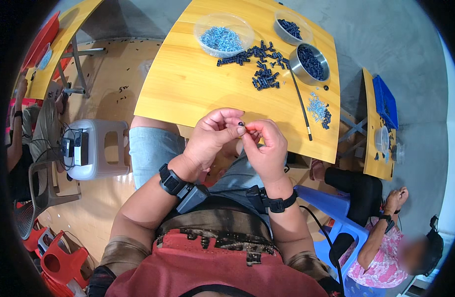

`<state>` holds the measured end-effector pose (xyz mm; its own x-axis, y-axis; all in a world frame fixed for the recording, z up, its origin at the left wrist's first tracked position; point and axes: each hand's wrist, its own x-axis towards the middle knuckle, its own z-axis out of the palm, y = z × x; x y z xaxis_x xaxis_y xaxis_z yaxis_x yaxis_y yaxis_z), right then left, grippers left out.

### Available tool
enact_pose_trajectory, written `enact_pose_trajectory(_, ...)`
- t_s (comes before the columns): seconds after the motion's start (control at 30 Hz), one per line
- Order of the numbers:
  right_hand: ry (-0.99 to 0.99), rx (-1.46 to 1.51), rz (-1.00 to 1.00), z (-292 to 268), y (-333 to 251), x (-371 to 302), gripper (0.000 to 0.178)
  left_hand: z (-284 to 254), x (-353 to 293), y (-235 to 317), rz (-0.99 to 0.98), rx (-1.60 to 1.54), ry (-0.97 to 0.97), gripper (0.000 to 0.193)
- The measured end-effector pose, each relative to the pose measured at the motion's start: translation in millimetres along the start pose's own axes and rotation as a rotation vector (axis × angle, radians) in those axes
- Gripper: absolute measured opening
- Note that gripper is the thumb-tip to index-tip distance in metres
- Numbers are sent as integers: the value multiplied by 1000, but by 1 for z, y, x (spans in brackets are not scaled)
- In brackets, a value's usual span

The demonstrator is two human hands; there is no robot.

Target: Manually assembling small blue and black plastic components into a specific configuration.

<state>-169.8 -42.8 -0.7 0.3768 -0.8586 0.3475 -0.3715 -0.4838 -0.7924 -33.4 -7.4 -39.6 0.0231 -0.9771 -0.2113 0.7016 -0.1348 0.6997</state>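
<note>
In front of the near table edge, my two hands meet fingertip to fingertip. My left hand [212, 138] is closed in a pinch on a small black piece [241, 123], with its other fingers curled. Thumb and forefinger of my right hand [267, 143] press together at the same piece. Most of that piece is hidden by the fingertips, so its exact kind does not show. Beyond my hands, many black plastic parts [265, 79] lie loose on the yellow table [188, 84].
On the table stand a clear bowl of small silvery pieces [221, 38], a clear tub of black parts [289, 30] and a metal bowl [311, 62]. A thin black rod [300, 101] lies by a silvery heap [316, 106]. Co-workers sit at both sides; a white stool [101, 148] stands left.
</note>
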Motion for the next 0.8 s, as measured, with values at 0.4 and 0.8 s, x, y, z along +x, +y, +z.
enact_pose_trajectory(0.4, -63, 43, -4, -5, 2, 3, 22, 3, 2, 9, -63, 65, -26, 27)
enact_pose_trajectory(0.8, -45, -16, -66, -11, 14, 21, 26, 5, 22, 12, -176, 152, -7, 15)
